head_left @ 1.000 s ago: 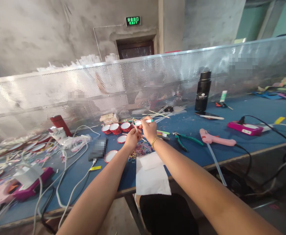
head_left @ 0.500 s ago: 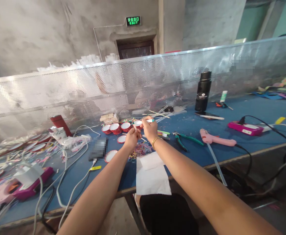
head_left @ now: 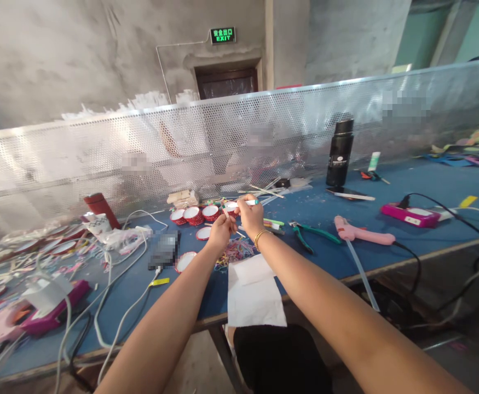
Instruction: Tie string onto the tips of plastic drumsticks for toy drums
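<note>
Both arms reach out over the blue worktable. My left hand pinches a thin white stick between finger and thumb. My right hand, with a gold bracelet at the wrist, grips a white stick with a green tip and meets the left hand's fingers. Just below the hands lies a heap of coloured rubber bands. Several red-rimmed round caps sit just beyond the left hand.
A white paper sheet hangs over the table's near edge. Green pliers and a pink glue gun lie to the right, a black flask behind. Cables, a phone and a magenta box crowd the left. A perforated metal screen backs the table.
</note>
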Demonstrator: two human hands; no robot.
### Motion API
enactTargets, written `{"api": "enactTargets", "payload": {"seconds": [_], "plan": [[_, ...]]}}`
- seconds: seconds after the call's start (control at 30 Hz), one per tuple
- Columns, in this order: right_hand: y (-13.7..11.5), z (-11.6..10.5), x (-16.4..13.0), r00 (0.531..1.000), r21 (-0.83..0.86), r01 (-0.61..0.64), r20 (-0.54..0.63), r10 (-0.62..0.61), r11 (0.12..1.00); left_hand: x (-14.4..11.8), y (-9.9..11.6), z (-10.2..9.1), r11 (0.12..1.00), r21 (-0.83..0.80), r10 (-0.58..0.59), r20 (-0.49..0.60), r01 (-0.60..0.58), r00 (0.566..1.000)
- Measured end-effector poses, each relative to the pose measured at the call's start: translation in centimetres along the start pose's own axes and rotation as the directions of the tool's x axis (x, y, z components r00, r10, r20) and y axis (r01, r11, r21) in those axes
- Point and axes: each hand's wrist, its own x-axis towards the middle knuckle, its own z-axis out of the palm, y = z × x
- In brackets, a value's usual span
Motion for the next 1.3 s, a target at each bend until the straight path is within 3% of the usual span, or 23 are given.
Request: {"api": "enactTargets", "payload": {"seconds": [0.17,0.37,0.63,1.03,1.3], "plan": [[-0.23,0.07,-0.18,0.999,0.030,-0.018,0.041,0.017,0.999,-0.05,-0.07,0.04,1.000,0.026,0.016,0.030,-0.016,0.999],[0.20,0.02,0.09,1.000,-0.022,-0.005,-0.009,0.005,1.000,-0.01,-0.19,0.01,0.999,0.051,0.018,0.006,-0.018,1.000],[-0.31,0.15,-0.37,0.998,0.013,-0.023,0.060,0.022,1.000,0.04,-0.47,-0.06,0.997,0.047,0.058,0.060,-0.061,0.997],[0.17,-0.04,0.07,1.000,-0.100,-0.012,0.004,0.013,0.995,0.08,-0.13,0.08,0.997,0.065,0.040,0.002,-0.040,0.999],[-0.25,0.06,-0.25,0.998,-0.019,-0.023,0.053,0.024,1.000,0.07,-0.19,0.02,0.997,0.063,0.031,0.021,-0.032,0.999]]}}
